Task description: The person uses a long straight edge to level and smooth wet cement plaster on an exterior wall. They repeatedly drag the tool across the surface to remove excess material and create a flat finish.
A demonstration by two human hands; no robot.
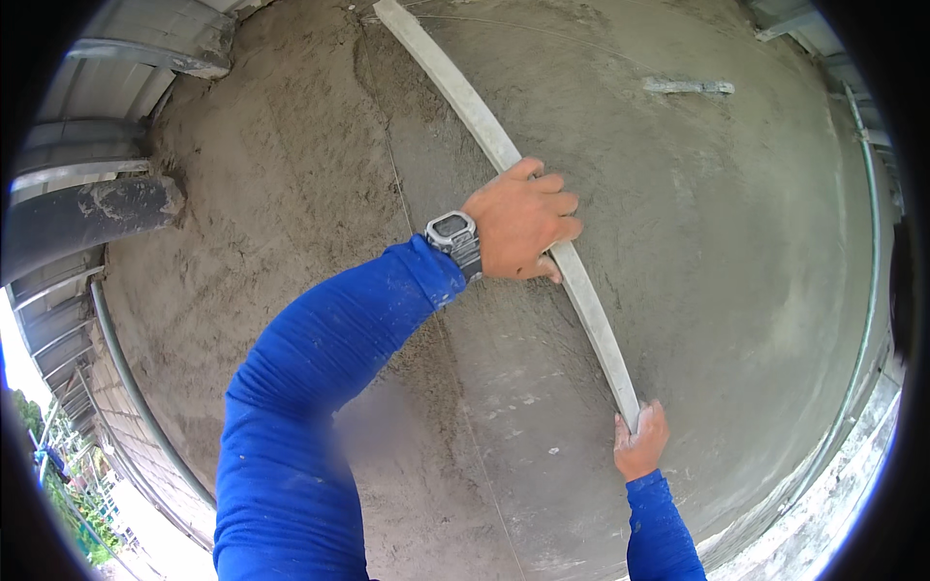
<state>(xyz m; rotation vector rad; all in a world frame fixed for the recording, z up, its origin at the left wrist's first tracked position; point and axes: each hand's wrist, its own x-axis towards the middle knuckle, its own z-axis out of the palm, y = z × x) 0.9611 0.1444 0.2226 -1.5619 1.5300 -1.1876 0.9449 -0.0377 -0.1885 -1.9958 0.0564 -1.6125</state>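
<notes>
A long, pale grey screed bar (591, 315) lies slantwise against a plastered wall (746, 281), its far end up at the top middle. My left hand (523, 221) is closed around the bar near its middle, fingers over the far edge and thumb below. At the lower end, my right hand (642, 445) grips the bar between thumb and fingers. Left of the bar the plaster is rough and darker; to the right it looks smoother and lighter. A thin string (395, 174) runs down the wall, passing behind my left forearm.
A small whitish strip (688, 86) is set in the wall at the upper right. A thick dark pipe (92, 221) meets the left edge, under corrugated metal sheets (111, 92). Metal poles stand on both sides, the right pole (874, 223) curving along the rim.
</notes>
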